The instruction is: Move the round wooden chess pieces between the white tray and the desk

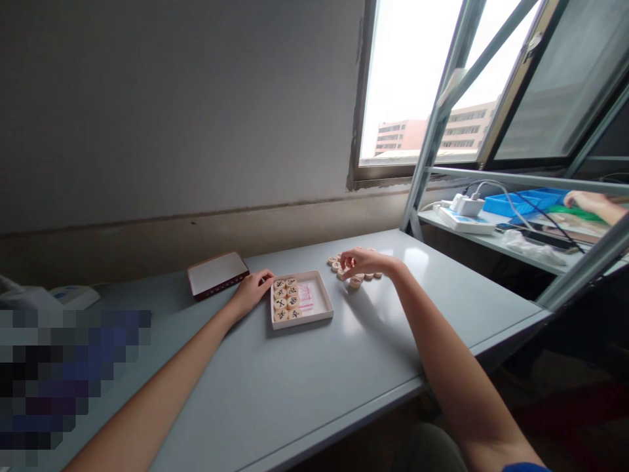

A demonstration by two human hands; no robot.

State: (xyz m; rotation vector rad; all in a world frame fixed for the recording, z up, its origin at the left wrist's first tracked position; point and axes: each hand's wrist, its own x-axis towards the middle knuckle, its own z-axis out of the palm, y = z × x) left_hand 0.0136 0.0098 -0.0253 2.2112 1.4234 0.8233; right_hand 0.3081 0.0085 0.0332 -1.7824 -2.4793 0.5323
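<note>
A shallow white box (319, 313) lies on the grey table (304, 387); several round wooden chess pieces (286, 299) with black characters fill its left part. My left hand (251, 290) rests against the box's left edge, fingers curled on it. My right hand (361, 262) hovers over a loose heap of wooden pieces (354, 280) just right of the box, fingers bent and pinched together over the heap; what they hold is hidden.
The box lid (217, 275), red-sided, lies upside down to the left. A second table at right carries a power strip (464, 221), blue trays (521, 202), cables and another person's hand (592, 203). A wall and open window stand behind.
</note>
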